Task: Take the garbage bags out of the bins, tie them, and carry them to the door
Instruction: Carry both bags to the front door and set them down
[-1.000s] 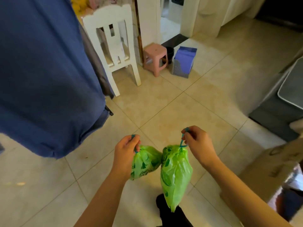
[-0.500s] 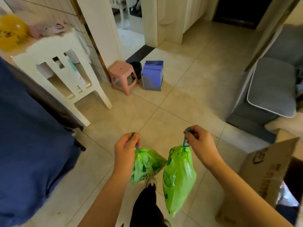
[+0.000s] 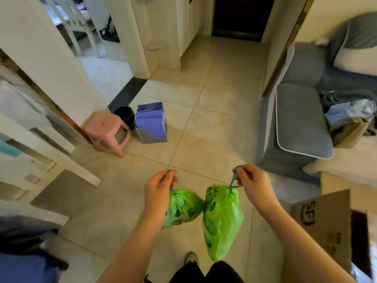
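Two tied green garbage bags hang in front of me over the tiled floor. My left hand (image 3: pixel 160 187) pinches the blue drawstring of the shorter bag (image 3: pixel 182 208). My right hand (image 3: pixel 252 183) grips the blue drawstring of the longer bag (image 3: pixel 221 223), which dangles lower. The two bags touch side by side. A dark door (image 3: pixel 240 15) stands at the far end of the hallway, straight ahead. A small black bin (image 3: pixel 125 115) sits on the floor behind the pink stool.
A pink stool (image 3: pixel 107 131) and a grey basket with purple packs (image 3: pixel 152 124) stand at left. White chair legs (image 3: pixel 67 158) and a grey mat (image 3: pixel 63 190) lie nearer left. A grey sofa (image 3: pixel 295 119) and a cardboard box (image 3: pixel 328 223) line the right side.
The view has swung right and forward: the blue cloth and white chair slid off to the left, the sofa and dark door came into view. Both hands keep holding the bags.
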Tool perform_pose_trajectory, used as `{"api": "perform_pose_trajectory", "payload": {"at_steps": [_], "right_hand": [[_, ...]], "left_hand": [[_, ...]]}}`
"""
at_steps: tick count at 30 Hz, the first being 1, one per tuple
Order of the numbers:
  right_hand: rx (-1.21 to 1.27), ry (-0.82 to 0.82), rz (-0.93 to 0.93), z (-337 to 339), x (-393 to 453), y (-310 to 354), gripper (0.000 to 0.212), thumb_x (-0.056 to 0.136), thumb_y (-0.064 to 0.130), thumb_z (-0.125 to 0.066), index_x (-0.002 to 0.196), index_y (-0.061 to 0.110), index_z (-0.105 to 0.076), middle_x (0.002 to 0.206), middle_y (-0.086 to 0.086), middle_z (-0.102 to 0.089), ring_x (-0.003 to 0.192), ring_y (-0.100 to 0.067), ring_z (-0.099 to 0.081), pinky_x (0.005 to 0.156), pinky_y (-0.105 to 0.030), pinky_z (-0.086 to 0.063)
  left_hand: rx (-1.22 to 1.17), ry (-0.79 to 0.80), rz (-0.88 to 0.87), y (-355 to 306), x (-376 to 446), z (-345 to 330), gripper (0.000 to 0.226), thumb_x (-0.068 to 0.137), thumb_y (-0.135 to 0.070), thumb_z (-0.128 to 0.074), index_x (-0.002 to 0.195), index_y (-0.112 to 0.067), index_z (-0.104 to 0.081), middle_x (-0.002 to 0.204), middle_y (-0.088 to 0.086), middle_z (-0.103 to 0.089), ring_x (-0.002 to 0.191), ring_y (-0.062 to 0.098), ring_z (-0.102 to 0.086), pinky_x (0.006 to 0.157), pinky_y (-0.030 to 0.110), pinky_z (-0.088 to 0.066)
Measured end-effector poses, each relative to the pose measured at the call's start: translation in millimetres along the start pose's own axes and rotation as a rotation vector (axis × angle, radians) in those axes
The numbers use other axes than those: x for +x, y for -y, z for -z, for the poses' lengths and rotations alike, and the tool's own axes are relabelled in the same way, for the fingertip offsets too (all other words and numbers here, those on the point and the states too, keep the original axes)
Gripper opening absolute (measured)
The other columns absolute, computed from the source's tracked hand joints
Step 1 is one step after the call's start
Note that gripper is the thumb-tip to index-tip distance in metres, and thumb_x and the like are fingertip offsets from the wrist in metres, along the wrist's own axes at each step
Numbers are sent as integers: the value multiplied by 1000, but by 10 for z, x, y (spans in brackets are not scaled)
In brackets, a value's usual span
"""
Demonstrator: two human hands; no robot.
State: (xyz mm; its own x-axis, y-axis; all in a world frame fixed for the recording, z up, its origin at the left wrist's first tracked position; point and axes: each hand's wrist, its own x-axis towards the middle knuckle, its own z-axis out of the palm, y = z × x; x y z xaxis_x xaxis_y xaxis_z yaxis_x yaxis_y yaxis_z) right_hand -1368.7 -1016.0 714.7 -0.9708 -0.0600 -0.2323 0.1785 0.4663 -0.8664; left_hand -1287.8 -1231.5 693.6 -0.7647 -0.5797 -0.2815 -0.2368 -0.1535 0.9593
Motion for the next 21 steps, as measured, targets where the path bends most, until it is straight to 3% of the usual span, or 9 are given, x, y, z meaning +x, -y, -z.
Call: {"api": "perform_pose_trajectory", "payload": {"at_steps": [2,4,11,16,21], "right_hand": [[13,-35,16,31,365,97,18,92,12,-53,84,14,-69,66,3,-62,61,-2,-59,65,-21,-46],[10,-55,31,67,743,185,19,93,11,-51,88,13,-69,66,5,-63,60,0,-58,64,-18,-45],[52,-54,22,221,2255,438,20,93,15,-52,90,13,-72,73,-1,-70,74,-15,-66,79,-34,-53],[77,-7,20,397,3250,690,23,93,14,-51,81,18,-70,70,0,-68,68,-9,-63,76,-30,-53],[90,5,23,560,4235,936,23,94,14,-49,86,10,-70,73,-3,-67,66,-8,-61,69,-23,-50]], "left_hand": [[7,8,-29,-139,369,-207,19,91,-8,-58,76,-11,-70,62,2,-61,56,16,-47,61,32,-44],[2,8,-42,-262,729,-427,20,91,-6,-57,78,-13,-70,63,2,-61,54,13,-46,56,23,-44],[52,-5,-84,-590,2000,-1293,19,94,-10,-55,84,-13,-71,61,-5,-62,58,13,-49,56,18,-45],[49,-70,-80,-816,2803,-1847,19,95,-15,-54,86,-8,-69,57,-7,-61,64,18,-54,71,38,-49],[59,-55,-106,-1108,3592,-2354,20,96,-14,-53,84,-10,-70,61,-2,-63,66,22,-59,73,43,-52]]}}
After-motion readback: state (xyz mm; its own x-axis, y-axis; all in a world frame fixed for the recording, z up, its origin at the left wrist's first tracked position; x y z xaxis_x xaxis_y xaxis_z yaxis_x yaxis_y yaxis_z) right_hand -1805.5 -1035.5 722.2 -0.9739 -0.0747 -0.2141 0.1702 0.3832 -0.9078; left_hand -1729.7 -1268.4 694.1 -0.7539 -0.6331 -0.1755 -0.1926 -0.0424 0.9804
